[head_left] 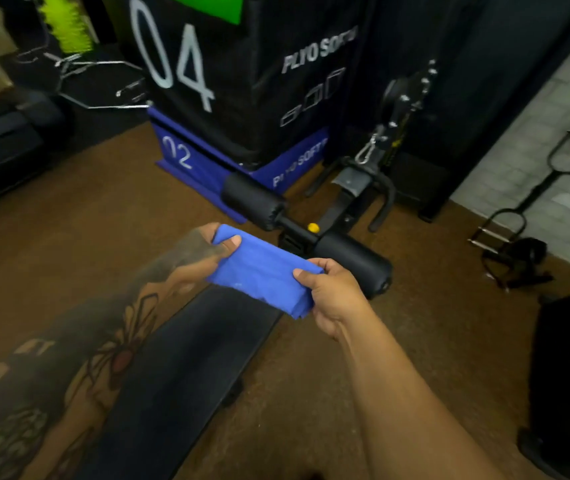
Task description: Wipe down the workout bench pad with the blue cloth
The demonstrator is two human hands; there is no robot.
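A folded blue cloth (262,271) is stretched between both hands, held in the air above the far end of the black bench pad (186,368). My left hand (203,254) pinches the cloth's left end with the thumb on top. At the cloth's right end, my right hand (332,296) grips it with the fingers wrapped under. The long pad runs from the lower left toward the middle, its far edge hidden behind the cloth.
Black foam leg rollers (349,261) on a bar with a yellow knob (313,227) sit just past the pad. Stacked black (228,64) and blue plyo boxes (190,161) stand behind. Metal cable handles (526,199) lean on the right wall. Brown floor surrounds the bench.
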